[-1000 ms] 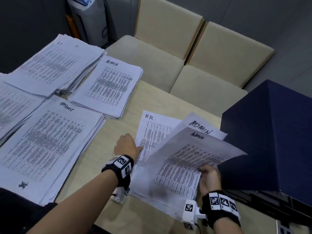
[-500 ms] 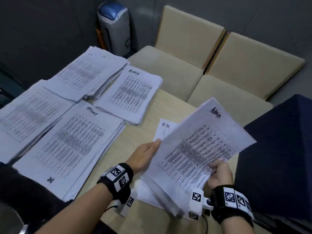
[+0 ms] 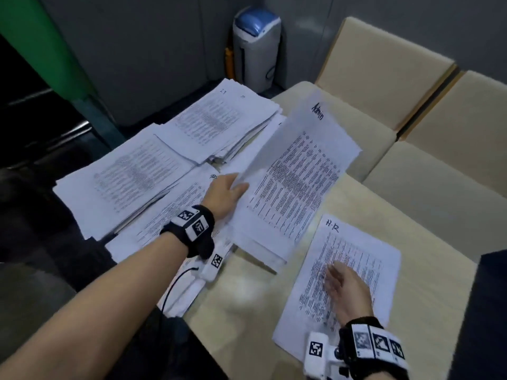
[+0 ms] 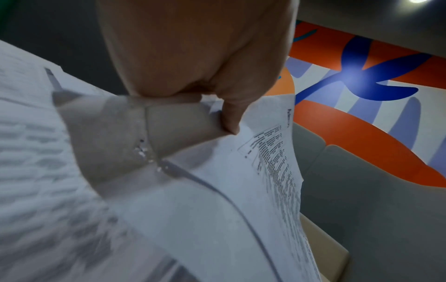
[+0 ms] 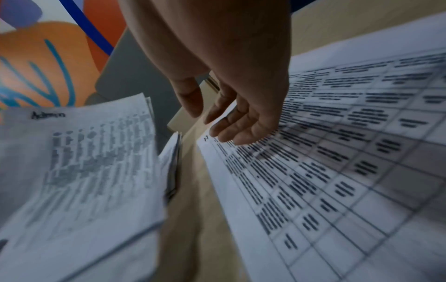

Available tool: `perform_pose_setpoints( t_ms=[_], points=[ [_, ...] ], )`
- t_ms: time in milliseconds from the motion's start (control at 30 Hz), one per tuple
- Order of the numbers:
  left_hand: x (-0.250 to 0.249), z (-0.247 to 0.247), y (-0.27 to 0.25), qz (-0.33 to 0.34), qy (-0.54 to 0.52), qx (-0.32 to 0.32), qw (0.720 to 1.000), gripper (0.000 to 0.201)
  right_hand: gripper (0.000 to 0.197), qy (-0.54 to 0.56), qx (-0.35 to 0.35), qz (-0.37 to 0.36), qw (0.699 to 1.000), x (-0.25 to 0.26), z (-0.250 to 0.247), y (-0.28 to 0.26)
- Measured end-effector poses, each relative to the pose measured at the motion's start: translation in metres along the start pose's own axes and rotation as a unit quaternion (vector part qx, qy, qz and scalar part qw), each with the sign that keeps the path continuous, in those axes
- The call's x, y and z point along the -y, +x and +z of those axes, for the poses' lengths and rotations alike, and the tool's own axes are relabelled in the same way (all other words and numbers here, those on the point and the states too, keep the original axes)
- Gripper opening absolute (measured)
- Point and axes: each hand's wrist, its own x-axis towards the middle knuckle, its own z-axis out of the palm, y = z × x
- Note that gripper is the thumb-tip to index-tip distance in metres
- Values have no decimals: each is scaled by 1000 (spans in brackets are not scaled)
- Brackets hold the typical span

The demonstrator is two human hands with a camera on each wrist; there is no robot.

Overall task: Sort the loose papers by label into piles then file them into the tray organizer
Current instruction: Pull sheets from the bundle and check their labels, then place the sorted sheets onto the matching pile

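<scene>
head view: left hand (image 3: 223,193) grips the left edge of the admin sheets (image 3: 296,182), lifted and tilted over the sorted piles (image 3: 131,176) at the table's (image 3: 247,319) far left. right hand (image 3: 347,289) lies flat w/ fingers straight on the h.r sheet (image 3: 348,272), which rests on the table near the right edge. 2 beige chairs (image 3: 384,86) stand behind; a dark box (image 3: 482,311) shows at far right.

left wrist view: thumb (image 4: 229,114) on top, other fingers hidden under the paper, clamped on the admin sheets (image 4: 241,190), which curl downward.

right wrist view: right hand (image 5: 231,106) spread, fingertips (image 5: 217,131) touching the h.r sheet (image 5: 337,171), holding nothing. admin sheets (image 5: 84,171) hang just beside, on the left, blurred.
</scene>
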Motion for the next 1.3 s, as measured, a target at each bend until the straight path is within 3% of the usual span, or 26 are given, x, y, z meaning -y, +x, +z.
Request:
perform_pose_setpoints(
  t_ms=[133,267,400,500,567,633,733,800,933,1067,1167,1233,1300],
  points=[
    [-10,-17,79,-28,-2,-4,1000,35,8,-37,-72,-7,997,1,-11,-9],
    [-3,-4,150,-58,40,-7,998,45,8,-102,-164,-31,981,7,-54,-3],
    [15,17,196,-66,203,14,977,56,7,-214,-244,-31,945,5,-87,-2],
    [23,31,205,-70,366,5,928,67,35,-262,-279,-23,924,-2,-96,-2],
    [23,44,196,-31,439,-77,894,62,51,-281,-288,-18,915,-5,-97,-1],
    [23,60,173,32,461,-115,879,53,60,-315,-290,-18,904,-5,-91,2],
    [27,89,120,137,394,-53,908,36,68,-347,-275,-18,896,0,-81,8],
    [29,109,76,163,324,21,932,25,61,-353,-256,-3,900,-4,-81,17],
    [42,147,11,122,273,113,948,20,22,-329,-205,-17,922,-14,-92,29],
    [55,166,-21,10,258,86,962,37,20,-203,-160,-27,966,-17,-101,23],
    [48,175,-35,-71,224,75,969,43,26,-151,-143,-34,977,-16,-97,17],
    [43,179,-38,-108,208,84,969,37,34,-142,-127,-37,981,-15,-95,14],
    [40,179,-37,-95,199,103,970,24,27,-183,-106,-60,976,-13,-98,12]
  ],
)
